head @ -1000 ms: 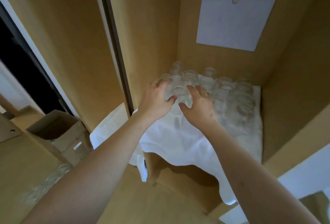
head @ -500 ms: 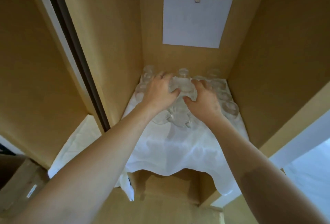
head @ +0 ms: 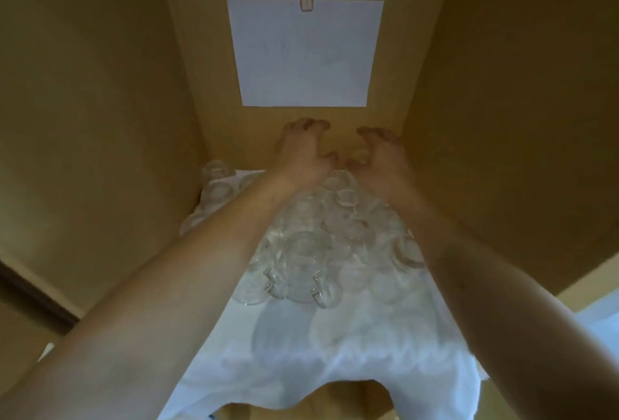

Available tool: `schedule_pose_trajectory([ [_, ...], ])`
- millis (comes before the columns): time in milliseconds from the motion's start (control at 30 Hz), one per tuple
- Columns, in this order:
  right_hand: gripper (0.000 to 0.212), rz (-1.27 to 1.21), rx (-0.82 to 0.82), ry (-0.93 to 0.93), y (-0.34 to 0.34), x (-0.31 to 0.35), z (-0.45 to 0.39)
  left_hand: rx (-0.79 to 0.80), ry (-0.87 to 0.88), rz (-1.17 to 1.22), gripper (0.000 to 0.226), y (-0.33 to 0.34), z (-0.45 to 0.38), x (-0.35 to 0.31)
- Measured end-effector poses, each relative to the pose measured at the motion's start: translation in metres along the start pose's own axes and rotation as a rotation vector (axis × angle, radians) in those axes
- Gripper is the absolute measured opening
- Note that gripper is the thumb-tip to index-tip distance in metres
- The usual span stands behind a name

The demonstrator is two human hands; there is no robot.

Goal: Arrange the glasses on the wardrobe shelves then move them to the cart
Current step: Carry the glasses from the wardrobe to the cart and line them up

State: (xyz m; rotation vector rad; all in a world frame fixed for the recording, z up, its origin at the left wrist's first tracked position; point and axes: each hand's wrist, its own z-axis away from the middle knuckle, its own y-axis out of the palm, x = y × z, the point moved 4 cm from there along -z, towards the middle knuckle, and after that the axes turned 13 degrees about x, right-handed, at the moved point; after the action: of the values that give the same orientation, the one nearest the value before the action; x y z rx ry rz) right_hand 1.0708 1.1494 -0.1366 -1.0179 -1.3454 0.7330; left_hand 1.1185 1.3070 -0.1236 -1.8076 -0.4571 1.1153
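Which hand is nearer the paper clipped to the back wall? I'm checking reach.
Left. The left hand sits just below the paper; the right hand is below its right corner, slightly lower.

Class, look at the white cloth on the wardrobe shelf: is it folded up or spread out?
Spread out. The white cloth lies flat under the glasses, and its front edge hangs over the shelf's lip.

You pushed both hands deeper into the wardrobe: your left hand (head: pixel 303 148) and right hand (head: pixel 380 155) left the front glasses (head: pixel 311 252) and reached the back row by the rear wall, fingers curled. Your head moved closer, so the sliding door and cardboard box dropped from sight.
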Motion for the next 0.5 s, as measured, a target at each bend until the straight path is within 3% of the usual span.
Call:
schedule_pose_trajectory([
  [133,0.07,0.056,0.056,0.048,0.004,-0.021,-0.052,0.041,-0.005,0.0,0.067,0.011,-0.046,0.008],
  [500,0.082,0.144,0.461,0.209,0.051,-0.067,-0.145,0.32,-0.133,-0.081,0.067,0.047,-0.104,0.057],
])
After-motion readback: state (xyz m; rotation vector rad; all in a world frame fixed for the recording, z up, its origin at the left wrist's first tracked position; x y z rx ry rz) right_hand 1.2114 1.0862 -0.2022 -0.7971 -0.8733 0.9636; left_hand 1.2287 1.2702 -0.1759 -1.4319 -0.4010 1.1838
